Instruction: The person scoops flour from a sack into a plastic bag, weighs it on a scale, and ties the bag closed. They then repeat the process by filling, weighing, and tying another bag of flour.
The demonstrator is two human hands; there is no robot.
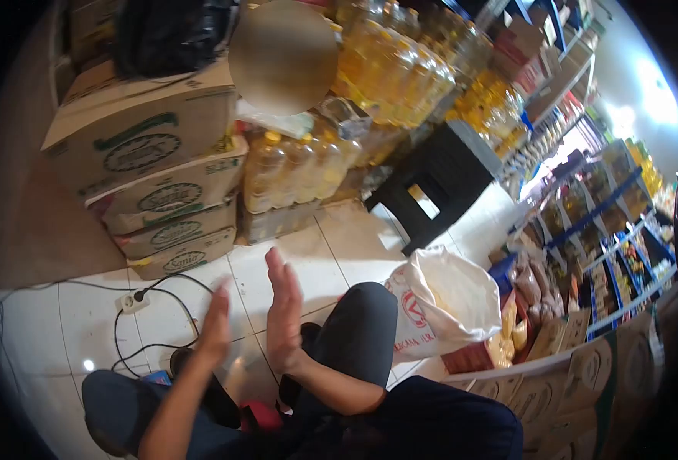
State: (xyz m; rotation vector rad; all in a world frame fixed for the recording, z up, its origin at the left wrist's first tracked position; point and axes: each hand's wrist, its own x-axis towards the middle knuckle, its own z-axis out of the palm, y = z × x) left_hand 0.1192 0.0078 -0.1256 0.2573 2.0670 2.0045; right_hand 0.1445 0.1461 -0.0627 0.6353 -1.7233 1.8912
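My left hand (215, 330) is raised over my lap, slightly blurred, fingers stretched out and nothing in it. Facing it a short gap away is my right hand (283, 314), held upright with straight fingers and also holding nothing. Both palms are turned towards each other and do not touch. To the right of my knee stands an open white sack (412, 337) with red print, its rim rolled back over pale contents (462, 295). Below and left of my left hand, a white power socket block (132, 301) with a black plug lies on the tiled floor.
Stacked cartons (147, 153) stand at the left, beside packs of yellow oil bottles (297, 172). A black plastic stool (439, 176) is on the floor ahead. A black cable (116, 337) loops across the tiles. Stocked shelves (615, 230) line the right.
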